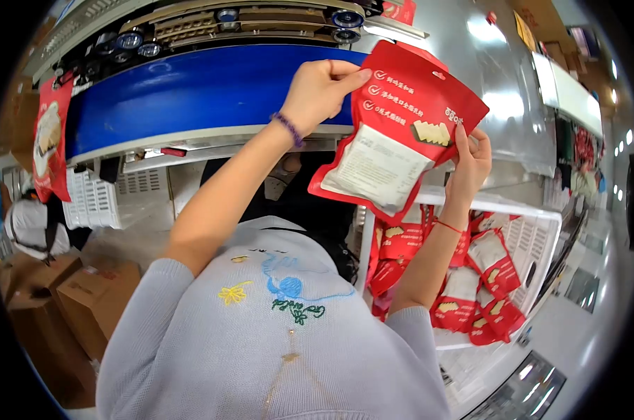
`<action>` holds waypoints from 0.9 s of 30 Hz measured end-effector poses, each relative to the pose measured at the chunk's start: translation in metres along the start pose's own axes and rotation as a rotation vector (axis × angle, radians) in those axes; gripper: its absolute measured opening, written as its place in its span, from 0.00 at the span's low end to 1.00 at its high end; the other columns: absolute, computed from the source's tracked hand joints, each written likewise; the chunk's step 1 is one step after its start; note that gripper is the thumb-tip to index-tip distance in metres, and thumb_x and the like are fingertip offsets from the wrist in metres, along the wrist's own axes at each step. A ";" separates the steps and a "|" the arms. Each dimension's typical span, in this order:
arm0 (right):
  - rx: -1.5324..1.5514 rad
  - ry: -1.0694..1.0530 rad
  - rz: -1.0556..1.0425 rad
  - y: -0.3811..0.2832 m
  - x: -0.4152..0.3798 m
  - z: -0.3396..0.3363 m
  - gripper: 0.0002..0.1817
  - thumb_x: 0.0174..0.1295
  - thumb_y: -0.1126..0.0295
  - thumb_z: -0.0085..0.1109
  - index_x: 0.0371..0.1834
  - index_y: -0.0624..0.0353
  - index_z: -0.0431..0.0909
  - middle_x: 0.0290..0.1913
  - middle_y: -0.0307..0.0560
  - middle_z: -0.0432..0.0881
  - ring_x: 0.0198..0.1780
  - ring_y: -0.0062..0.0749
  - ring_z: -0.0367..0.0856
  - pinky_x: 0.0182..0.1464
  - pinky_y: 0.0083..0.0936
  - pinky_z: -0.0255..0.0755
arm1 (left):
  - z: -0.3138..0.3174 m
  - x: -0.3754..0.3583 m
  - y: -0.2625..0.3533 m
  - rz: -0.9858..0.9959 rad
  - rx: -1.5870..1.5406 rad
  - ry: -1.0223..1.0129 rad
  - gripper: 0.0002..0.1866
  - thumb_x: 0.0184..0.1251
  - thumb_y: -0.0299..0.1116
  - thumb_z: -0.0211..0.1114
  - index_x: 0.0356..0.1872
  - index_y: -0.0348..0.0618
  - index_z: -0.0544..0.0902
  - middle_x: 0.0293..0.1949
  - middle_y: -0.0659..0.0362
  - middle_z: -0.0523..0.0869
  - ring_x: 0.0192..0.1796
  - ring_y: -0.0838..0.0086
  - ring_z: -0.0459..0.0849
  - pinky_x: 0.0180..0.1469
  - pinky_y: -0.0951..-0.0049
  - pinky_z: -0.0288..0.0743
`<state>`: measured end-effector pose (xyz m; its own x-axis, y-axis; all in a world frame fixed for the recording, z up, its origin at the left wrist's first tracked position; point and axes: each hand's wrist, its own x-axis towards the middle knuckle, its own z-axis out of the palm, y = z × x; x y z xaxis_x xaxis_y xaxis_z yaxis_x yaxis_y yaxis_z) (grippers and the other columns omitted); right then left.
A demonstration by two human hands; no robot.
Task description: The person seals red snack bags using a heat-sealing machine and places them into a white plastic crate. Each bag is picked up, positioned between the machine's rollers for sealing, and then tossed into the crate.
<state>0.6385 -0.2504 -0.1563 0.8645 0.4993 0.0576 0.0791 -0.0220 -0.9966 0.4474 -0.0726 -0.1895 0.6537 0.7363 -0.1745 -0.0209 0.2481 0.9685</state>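
Observation:
A red snack pouch with a white label panel is held up in front of me, its back side showing. My left hand pinches its upper left edge between thumb and fingers. On the right edge, my right hand grips the pouch, with the thumb on its face. Below my right forearm, a white crate holds several similar red pouches.
Ahead lies a blue belt with rollers and metal bars behind it. Another red pouch is at the belt's left end. A steel surface is at upper right. Cardboard boxes and a white basket stand at left.

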 end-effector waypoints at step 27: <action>-0.195 -0.166 -0.034 0.002 0.081 0.039 0.22 0.58 0.76 0.67 0.23 0.46 0.58 0.22 0.26 0.65 0.24 0.10 0.61 0.24 0.14 0.55 | -0.011 0.056 -0.005 -0.081 -0.091 0.212 0.13 0.64 0.36 0.64 0.27 0.36 0.82 0.17 0.60 0.79 0.17 0.77 0.76 0.18 0.76 0.67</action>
<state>0.6893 -0.1759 -0.1564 0.7674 0.6379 0.0646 0.2151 -0.1613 -0.9632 0.4759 -0.0262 -0.2056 0.4825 0.8253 -0.2935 -0.0490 0.3600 0.9317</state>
